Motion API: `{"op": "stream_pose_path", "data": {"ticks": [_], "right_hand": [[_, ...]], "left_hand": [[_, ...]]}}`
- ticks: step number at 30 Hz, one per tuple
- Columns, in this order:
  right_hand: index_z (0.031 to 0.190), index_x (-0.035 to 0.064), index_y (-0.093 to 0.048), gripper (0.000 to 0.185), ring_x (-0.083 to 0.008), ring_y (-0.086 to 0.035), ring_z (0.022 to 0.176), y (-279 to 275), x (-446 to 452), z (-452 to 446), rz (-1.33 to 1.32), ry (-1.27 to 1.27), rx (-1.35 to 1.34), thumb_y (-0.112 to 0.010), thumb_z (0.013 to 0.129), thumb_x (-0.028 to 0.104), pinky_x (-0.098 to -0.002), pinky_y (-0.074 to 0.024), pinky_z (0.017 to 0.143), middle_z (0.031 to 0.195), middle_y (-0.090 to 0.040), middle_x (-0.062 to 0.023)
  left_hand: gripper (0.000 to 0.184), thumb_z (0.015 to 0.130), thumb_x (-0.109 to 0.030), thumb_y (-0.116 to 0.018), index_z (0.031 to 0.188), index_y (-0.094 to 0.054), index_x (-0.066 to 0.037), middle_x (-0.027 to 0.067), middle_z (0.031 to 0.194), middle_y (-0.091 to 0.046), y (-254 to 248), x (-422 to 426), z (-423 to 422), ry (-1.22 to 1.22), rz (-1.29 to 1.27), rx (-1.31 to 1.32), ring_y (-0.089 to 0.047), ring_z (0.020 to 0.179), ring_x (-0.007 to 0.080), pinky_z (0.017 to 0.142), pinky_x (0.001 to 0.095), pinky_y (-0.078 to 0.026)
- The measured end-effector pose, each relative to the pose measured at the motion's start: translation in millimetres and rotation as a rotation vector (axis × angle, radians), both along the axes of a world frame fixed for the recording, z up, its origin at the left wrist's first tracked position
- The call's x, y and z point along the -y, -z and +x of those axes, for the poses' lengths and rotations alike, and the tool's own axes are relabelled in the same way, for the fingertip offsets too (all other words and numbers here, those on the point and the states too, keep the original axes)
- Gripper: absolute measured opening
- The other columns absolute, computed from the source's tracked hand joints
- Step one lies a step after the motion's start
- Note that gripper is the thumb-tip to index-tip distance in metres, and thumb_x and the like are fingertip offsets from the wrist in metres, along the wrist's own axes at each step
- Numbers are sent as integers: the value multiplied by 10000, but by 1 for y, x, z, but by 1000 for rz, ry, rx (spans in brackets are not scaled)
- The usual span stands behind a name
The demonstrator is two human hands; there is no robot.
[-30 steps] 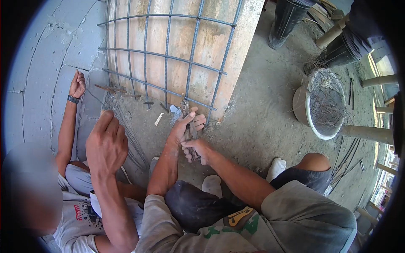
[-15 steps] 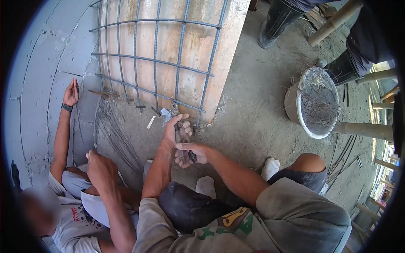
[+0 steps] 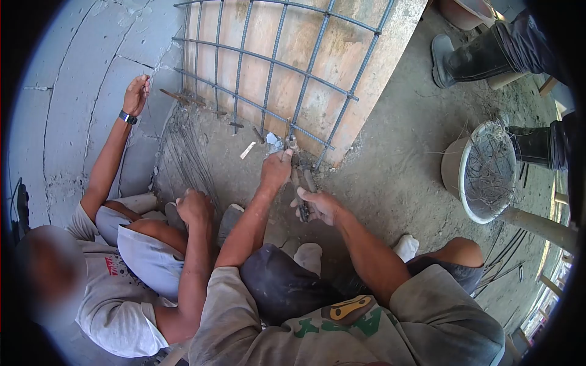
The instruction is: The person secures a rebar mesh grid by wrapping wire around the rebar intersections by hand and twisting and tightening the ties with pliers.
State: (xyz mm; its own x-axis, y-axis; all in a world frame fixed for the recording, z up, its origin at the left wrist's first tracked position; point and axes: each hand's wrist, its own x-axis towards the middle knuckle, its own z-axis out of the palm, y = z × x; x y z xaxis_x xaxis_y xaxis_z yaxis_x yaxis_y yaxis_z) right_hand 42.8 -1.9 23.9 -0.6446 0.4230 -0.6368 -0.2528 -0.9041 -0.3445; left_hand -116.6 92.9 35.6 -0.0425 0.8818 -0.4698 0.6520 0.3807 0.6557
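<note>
My left hand is closed near the foot of the rebar grid, with its fingers at the head of a plier-like tool. My right hand is wrapped round the tool's lower handles, nearer my knees. The grid of tied bars leans on a pale wooden board. A small bluish scrap and a whitish strip lie on the ground left of the tool.
A co-worker sits at my left, one hand raised against the grey block wall. At the right stand a tub of tangled wire and a person in dark boots. Loose rods lie at the lower right.
My hands have moved apart, the left up to the tool's head and the right round its handles. The co-worker's nearer hand has lowered. The person in boots has shifted stance.
</note>
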Motion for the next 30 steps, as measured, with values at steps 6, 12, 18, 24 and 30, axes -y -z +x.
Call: {"op": "stream_pose_path", "data": {"ticks": [6,12,18,24,30], "right_hand": [[1143,13,-608,441,-202,-602,973,-18,23,12,332,-93,685,-660,829,318,-324,-461,833,1041,-647,-119],[1090,-9,-627,330,-192,-615,923,-1,61,62,157,103,612,-672,818,173,-322,-446,870,957,-681,-96],[1111,-29,-592,375,-331,-615,959,-13,70,82,682,-198,1570,-657,811,186,-386,-456,871,954,-659,-198],[1184,-4,-549,406,-352,-606,928,-32,-12,24,1012,-51,1217,-568,880,266,-434,-474,850,984,-633,-212],[1006,14,-615,299,-178,-637,748,-51,-49,11,35,72,332,-491,914,270,-334,-506,629,834,-640,-150]], "left_hand": [[288,953,-254,-493,926,-643,-9,84,723,-646,21,21,-6,312,-34,71,-629,649,146,582,295,-513],[269,961,-230,-479,955,-638,-14,57,773,-663,-9,16,-1,236,-250,359,-632,688,135,623,278,-508],[325,961,-281,-476,1049,-628,-7,113,938,-689,0,7,-17,-211,-251,556,-649,802,175,778,320,-502],[392,969,-301,-462,1185,-540,15,163,1088,-642,-2,14,6,-240,-222,873,-589,1045,218,962,358,-421],[449,947,-341,-517,1215,-515,19,150,1134,-614,18,24,12,-201,-339,1100,-577,1053,220,923,355,-434]]}}
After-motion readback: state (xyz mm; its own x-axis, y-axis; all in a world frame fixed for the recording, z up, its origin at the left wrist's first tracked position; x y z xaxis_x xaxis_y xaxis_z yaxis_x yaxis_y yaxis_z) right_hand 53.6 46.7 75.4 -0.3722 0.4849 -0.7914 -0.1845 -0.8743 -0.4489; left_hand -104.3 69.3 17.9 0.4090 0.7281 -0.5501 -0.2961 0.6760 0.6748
